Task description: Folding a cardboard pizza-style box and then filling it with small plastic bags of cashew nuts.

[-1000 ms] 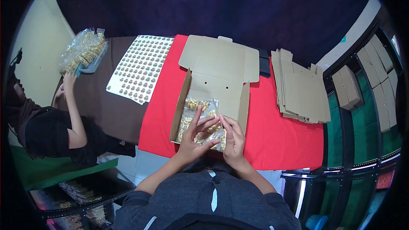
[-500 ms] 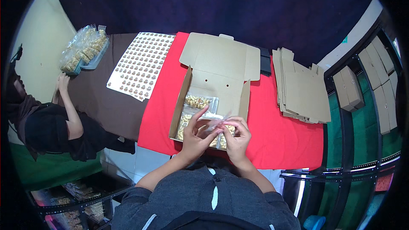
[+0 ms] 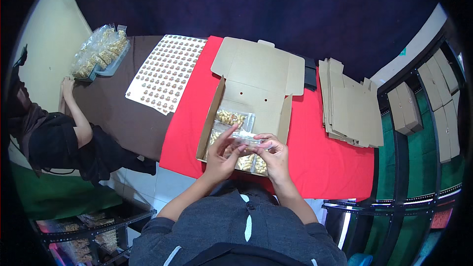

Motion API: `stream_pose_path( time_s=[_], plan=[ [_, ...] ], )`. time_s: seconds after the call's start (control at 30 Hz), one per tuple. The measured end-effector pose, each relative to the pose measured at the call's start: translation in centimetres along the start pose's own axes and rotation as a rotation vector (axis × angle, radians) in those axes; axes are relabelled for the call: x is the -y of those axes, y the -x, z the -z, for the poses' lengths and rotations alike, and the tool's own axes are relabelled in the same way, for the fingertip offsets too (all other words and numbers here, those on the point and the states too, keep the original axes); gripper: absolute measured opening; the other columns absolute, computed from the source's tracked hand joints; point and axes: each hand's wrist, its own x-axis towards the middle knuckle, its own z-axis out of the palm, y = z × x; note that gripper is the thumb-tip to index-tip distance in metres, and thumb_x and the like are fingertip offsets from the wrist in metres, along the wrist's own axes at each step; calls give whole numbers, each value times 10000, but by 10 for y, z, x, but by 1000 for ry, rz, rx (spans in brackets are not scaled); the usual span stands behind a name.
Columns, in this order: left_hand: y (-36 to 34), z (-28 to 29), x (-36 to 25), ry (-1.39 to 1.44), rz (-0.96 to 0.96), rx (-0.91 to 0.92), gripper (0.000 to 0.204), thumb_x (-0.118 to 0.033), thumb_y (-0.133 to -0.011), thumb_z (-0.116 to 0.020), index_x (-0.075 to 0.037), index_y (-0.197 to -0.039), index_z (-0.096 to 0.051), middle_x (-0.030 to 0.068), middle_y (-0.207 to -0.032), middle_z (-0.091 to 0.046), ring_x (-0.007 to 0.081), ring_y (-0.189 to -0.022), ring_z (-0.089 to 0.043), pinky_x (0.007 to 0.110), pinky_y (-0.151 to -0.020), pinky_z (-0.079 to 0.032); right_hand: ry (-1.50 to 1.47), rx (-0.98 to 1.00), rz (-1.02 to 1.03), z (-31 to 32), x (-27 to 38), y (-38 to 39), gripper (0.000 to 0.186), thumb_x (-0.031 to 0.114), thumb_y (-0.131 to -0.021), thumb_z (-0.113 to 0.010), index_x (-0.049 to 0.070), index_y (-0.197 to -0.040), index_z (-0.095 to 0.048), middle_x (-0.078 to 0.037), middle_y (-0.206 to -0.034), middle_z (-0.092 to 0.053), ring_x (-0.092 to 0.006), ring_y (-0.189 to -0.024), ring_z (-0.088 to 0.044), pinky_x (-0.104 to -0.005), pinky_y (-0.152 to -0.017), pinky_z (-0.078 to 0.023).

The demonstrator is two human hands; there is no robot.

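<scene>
A: The bench (image 3: 325, 162) in front of you wears a red cloth against a dark blue backdrop, with a brown stretch running off toward nine o'clock. What sits in the middle?

B: An open cardboard box (image 3: 256, 93), lid flap thrown back toward twelve o'clock so its tray faces you. That leaves the inside free for packing, I judge. Clear packs of pale snacks (image 3: 230, 117) lie in it already.

A: And your hands?

B: Your left hand (image 3: 221, 155) and right hand (image 3: 272, 155) meet over the box's near edge, at six o'clock of the tray. Between them you hold a clear plastic pack (image 3: 246, 139), each grip closed on one end, fingers pinching the rim. Held low over the box, it has little way to go down.

A: What lies around?

B: At three o'clock a stack of flat cardboard blanks (image 3: 350, 108), within easy reach. At ten o'clock a sheet of round stickers (image 3: 167, 71), and beyond it a bag of snack packs (image 3: 98, 51). Another person (image 3: 54, 138) sits at nine o'clock, a hand on the bench's far corner.
</scene>
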Motion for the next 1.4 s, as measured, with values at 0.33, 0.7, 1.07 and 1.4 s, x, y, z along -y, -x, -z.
stream_pose_path(
  time_s=[0.33, 0.7, 1.07, 1.4],
  plan=[
    [-4, 13, 3, -37, 47, 32, 483, 117, -846, -460, -26, -1307, -468, 143, -1017, -642, 167, -959, -611, 296, -852, -497, 171, 119, -21, 7, 14, 2, 70, 73, -807, -669, 32, -846, -711, -88, -876, -678, -188, -919, -578, -331, -859, -419],
    [-9, 17, 11, -61, -51, 99, 621, 169, -733, -356, -40, -1302, -492, 69, -862, -563, 168, -988, -591, 274, -836, -478, 353, 57, 20, 9, 18, 3, 126, 91, -849, -628, 14, -911, -706, -89, -857, -675, -159, -832, -563, -299, -795, -427],
    [5, -10, 13, -368, -90, 185, 597, -179, -804, -672, -31, -1316, -403, 170, -1253, -514, 283, -1186, -487, 378, -1010, -349, 562, -185, 297, -2, 11, 9, 128, 95, -813, -661, -30, -839, -649, -124, -855, -629, -238, -840, -565, -329, -761, -441],
    [8, -17, 19, -96, -8, 48, 838, -32, -775, -705, -44, -1409, -157, 188, -1104, -613, 222, -1084, -569, 345, -955, -420, 738, -193, 394, -3, 7, 13, 165, 135, -792, -671, 51, -933, -651, -129, -1169, -515, -287, -1086, -439, -378, -923, -357]
  ],
)
